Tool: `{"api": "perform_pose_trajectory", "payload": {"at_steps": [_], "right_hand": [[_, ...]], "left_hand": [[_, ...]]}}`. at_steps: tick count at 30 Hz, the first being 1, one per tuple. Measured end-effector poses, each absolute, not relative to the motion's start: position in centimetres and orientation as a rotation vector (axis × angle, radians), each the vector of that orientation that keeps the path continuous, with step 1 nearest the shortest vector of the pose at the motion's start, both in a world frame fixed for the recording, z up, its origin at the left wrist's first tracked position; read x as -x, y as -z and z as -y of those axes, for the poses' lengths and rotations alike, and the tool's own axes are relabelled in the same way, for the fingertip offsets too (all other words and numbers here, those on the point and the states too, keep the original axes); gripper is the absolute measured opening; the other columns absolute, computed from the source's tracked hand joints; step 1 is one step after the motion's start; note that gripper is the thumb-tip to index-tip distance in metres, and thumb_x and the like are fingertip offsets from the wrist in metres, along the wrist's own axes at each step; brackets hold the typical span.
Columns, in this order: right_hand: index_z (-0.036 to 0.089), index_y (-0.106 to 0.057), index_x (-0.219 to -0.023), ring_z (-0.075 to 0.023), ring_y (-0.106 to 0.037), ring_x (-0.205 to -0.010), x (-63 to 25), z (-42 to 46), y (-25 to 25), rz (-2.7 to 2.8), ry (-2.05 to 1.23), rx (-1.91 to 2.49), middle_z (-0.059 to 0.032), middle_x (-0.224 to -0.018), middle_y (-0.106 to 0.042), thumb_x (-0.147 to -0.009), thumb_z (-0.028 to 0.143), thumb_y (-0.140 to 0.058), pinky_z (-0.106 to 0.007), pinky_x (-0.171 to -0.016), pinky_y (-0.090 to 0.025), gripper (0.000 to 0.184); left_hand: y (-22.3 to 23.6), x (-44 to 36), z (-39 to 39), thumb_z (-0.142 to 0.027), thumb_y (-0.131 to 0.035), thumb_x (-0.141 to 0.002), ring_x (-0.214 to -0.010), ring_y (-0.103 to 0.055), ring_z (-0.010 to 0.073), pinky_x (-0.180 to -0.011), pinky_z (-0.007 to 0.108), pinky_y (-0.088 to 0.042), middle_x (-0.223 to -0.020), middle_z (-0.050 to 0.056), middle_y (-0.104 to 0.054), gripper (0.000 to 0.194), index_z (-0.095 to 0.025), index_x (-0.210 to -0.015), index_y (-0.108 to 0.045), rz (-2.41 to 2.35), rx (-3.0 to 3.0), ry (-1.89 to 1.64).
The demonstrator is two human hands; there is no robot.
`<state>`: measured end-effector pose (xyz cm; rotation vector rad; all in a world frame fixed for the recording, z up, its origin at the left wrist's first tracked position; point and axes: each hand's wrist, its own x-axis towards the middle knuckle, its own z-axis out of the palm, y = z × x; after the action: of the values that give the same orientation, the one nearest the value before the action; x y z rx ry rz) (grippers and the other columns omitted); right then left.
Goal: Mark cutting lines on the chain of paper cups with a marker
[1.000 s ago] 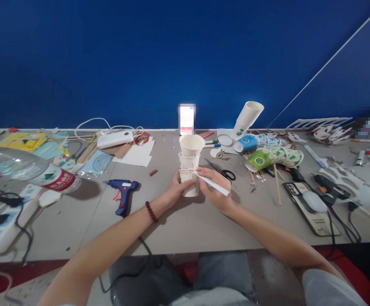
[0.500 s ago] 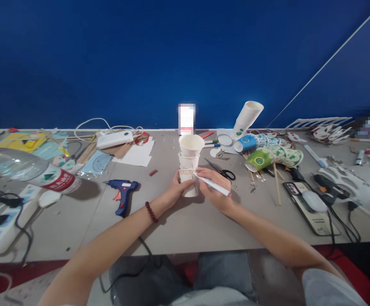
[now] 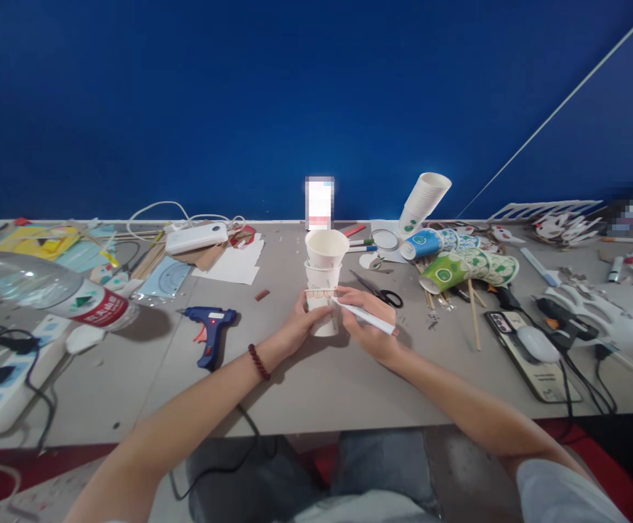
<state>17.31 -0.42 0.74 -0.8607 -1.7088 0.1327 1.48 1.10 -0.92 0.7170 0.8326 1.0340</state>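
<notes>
Several white paper cups point(image 3: 324, 277) stand joined in an upright column in front of me on the table. Orange curved marks run round the lower part, just under a rim. My left hand point(image 3: 301, 319) is closed round the lowest cup from the left, thumb across its front. A white marker point(image 3: 368, 318) sits in the pinched fingers of my right hand point(image 3: 371, 330); its tip is at the cup wall by the orange marks. Whether the tip touches the wall is too small to tell.
A blue glue gun point(image 3: 211, 330) lies left of my hands. Black scissors point(image 3: 384, 292) are to the right, with green cups point(image 3: 466, 270), blue cups point(image 3: 439, 241) and a leaning cup stack point(image 3: 425, 202) behind. A large bottle point(image 3: 54, 287) and power strip point(image 3: 14, 378) occupy the left side.
Almost nothing differs. The marker's tip has shifted slightly to the left along the cup wall, and the cups seem very slightly turned.
</notes>
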Motion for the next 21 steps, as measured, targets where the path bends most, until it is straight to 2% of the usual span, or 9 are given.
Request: {"api": "perform_pose_trajectory", "payload": {"at_steps": [9,21], "right_hand": [[0.022,-0.066,-0.090,-0.0236,-0.077,-0.092,-17.46,0.49,-0.64,1.666,-0.178,0.879,-0.0058,-0.089,-0.079,-0.083,0.012,-0.060,-0.034,-0.077,-0.064,0.014],[0.021,-0.066,-0.090,-0.0222,-0.078,-0.089,-17.55,0.58,-0.88,1.662,-0.168,0.916,-0.0085,-0.093,-0.079,-0.084,0.013,-0.060,-0.034,-0.078,-0.064,0.012]], "left_hand": [[1.54,-1.43,-1.30,-0.025,-0.085,-0.063,-0.100,-0.064,0.0235,-0.090,0.041,-0.047,-0.111,0.008,-0.068,0.060,-0.020,-0.114,-0.054,-0.805,-0.709,-1.033],[1.45,-1.39,-1.30,-0.027,-0.084,-0.064,-0.105,-0.062,0.0257,-0.093,0.043,-0.045,-0.115,0.008,-0.067,0.062,-0.021,-0.117,-0.053,-0.807,-0.738,-1.030]]}}
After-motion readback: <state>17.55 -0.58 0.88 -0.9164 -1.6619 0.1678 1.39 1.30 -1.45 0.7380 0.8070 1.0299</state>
